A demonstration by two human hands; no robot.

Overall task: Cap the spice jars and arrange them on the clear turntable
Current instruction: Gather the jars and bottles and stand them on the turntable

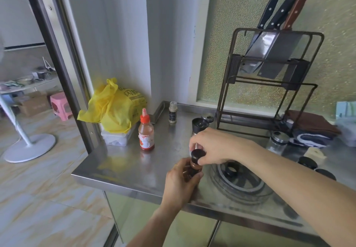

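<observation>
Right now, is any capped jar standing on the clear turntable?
No: the clear turntable holds only a loose black cap, and the jar being capped is held in both hands beside it.

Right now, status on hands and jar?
Left hand grips jar. Right hand on its cap. Turntable holds one loose cap.

Single head view, looking forward and down, close over steel counter (125,162) edge; wide-angle, no second view.
</observation>
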